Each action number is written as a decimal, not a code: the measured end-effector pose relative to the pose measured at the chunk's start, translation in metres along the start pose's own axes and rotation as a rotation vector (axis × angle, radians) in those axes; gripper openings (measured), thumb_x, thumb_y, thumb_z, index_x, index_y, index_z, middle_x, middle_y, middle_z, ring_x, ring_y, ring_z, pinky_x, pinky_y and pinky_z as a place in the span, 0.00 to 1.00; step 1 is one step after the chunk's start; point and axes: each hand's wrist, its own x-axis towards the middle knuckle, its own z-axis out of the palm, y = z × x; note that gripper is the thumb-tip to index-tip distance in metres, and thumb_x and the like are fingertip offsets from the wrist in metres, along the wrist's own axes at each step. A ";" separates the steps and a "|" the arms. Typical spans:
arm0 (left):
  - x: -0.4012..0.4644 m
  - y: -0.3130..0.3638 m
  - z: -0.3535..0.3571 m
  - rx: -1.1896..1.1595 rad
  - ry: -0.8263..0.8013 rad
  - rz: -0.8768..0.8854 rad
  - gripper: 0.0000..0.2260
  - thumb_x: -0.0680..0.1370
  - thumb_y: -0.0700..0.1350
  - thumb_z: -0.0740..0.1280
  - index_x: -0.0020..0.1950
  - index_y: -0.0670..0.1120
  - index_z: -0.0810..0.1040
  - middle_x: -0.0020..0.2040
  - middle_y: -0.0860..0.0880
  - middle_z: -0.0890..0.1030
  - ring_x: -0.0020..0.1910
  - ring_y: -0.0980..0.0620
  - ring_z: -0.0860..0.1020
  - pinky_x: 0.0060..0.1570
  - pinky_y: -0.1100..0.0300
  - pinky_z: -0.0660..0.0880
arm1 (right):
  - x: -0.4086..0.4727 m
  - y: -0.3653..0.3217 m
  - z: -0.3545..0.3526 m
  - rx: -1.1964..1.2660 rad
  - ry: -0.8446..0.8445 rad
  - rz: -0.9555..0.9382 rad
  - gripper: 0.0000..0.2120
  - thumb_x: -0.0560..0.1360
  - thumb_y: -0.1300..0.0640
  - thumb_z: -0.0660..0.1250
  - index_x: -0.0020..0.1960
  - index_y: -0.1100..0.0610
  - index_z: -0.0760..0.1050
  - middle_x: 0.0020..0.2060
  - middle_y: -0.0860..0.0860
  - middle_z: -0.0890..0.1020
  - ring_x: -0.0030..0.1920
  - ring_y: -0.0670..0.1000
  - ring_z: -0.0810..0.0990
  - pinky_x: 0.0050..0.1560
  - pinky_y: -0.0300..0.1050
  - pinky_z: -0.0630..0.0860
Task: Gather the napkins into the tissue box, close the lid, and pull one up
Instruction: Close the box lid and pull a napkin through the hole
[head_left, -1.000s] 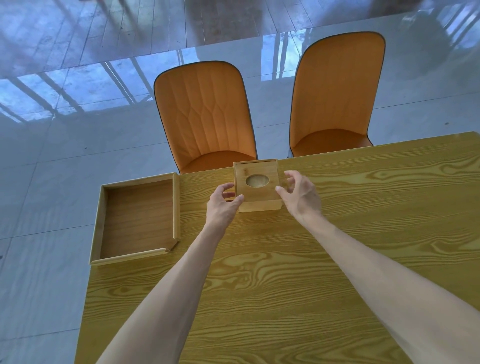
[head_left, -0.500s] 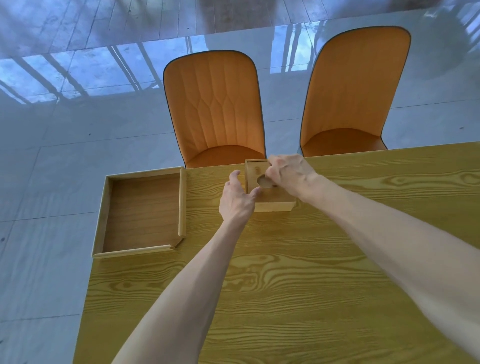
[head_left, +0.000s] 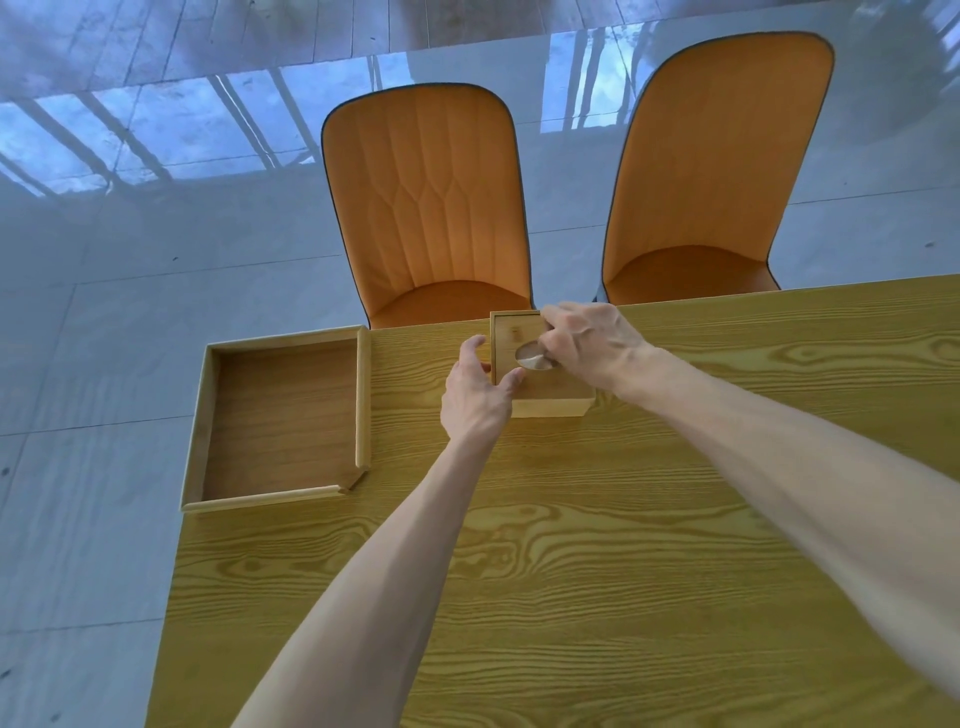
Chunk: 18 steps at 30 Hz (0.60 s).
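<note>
The box (head_left: 535, 374) sat at the counter's (head_left: 597, 545) far edge, lid shut. The right hand (head_left: 584, 345) had dropped from open beside it onto the lid hole, fingers pinching inside, presumably at a napkin; the left hand (head_left: 475, 397) clasped the box's side.

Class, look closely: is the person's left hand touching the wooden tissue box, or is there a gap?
Touching. In the head view the left hand rests its thumb and fingertips against the left side and top edge of the tissue box, no gap visible.
</note>
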 end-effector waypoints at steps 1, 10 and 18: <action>0.000 0.000 0.000 -0.004 -0.001 -0.001 0.31 0.75 0.56 0.72 0.75 0.55 0.63 0.62 0.49 0.79 0.57 0.46 0.80 0.54 0.44 0.78 | -0.002 0.002 0.001 0.043 0.020 0.037 0.09 0.79 0.60 0.63 0.41 0.62 0.76 0.36 0.53 0.78 0.32 0.53 0.75 0.31 0.41 0.68; -0.003 0.002 -0.001 -0.076 -0.019 -0.033 0.31 0.74 0.55 0.73 0.74 0.55 0.64 0.61 0.50 0.79 0.55 0.46 0.80 0.54 0.44 0.79 | -0.021 0.008 0.005 0.098 0.127 -0.005 0.05 0.77 0.63 0.67 0.43 0.61 0.80 0.39 0.53 0.79 0.34 0.53 0.77 0.33 0.43 0.73; -0.003 0.002 -0.003 -0.117 -0.038 -0.040 0.31 0.74 0.54 0.73 0.74 0.55 0.64 0.60 0.50 0.80 0.55 0.47 0.80 0.54 0.45 0.79 | -0.033 0.009 0.013 0.064 0.212 -0.043 0.05 0.76 0.67 0.68 0.43 0.62 0.81 0.39 0.53 0.78 0.34 0.52 0.75 0.35 0.49 0.77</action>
